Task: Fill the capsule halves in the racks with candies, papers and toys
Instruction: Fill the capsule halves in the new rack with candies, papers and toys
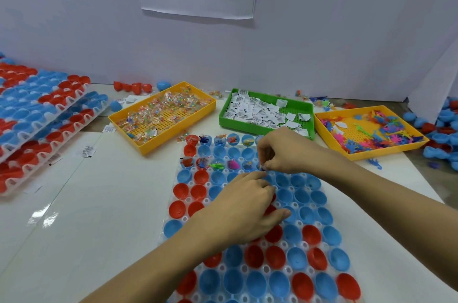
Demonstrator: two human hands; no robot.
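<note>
- A clear rack [250, 297] of red and blue capsule halves lies on the table [99, 203], in front of the person; it is the landmark for all that follows.
- Most halves in the rack hold nothing. Those in its far row and in the third row from the far edge hold small things — a green toy [216, 166] and a pink one [233, 164] show plainly.
- The right hand [285, 153] hovers over the far part of the rack, fingers curled, fingertips pinching a small white paper [262, 167].
- The left hand [245, 206] lies over the middle of the rack, fingers bent and reaching toward the same paper; whether it grips anything I cannot tell.
- Beyond the rack's far edge sits a green tray [267, 98] of folded papers.
- Beyond the rack and to its left, a yellow tray [138, 140] holds wrapped candies [161, 109].
- Beyond the rack and to its right, a second yellow tray [386, 153] holds bright plastic toys [386, 134].
- Well left of the rack — stacked racks [44, 114] of red and blue halves.
- Right of the rack, past the toy tray, loose halves [443, 124] are heaped.
- On the wall behind the rack hangs a white sheet [198, 2] with a green bar.
</note>
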